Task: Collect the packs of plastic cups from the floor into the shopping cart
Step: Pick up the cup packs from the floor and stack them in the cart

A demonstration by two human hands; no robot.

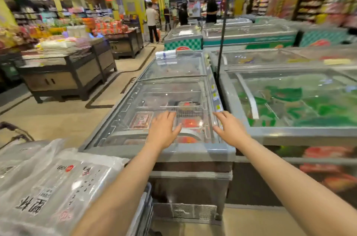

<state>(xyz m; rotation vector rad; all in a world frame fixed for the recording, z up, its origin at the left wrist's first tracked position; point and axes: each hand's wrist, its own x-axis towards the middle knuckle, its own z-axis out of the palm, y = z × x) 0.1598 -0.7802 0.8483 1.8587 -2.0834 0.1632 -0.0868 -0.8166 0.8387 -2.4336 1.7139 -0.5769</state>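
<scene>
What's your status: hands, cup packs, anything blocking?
Left hand and right hand open, empty, out over the freezer lid. Cup packs piled lower left. Freezer dead ahead.

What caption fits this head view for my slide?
Both hands, left and right, reach empty over a chest freezer; bagged cup packs lie lower left.

Both arms are reaching forward, left hand [164, 129] and right hand [229, 129], palms down and fingers spread, holding nothing. A glass-lidded freezer chest [170, 150] is blocking the way straight ahead. A second chest [289, 133] is standing just beside it on the right, closing that side off. Packs of plastic cups [50, 183] are filling the near left corner. Bare floor [63, 118] is lying open at left, running far between the chest and the wooden display stands [63, 81]. Shoppers [152, 21] are standing at the far end.
</scene>
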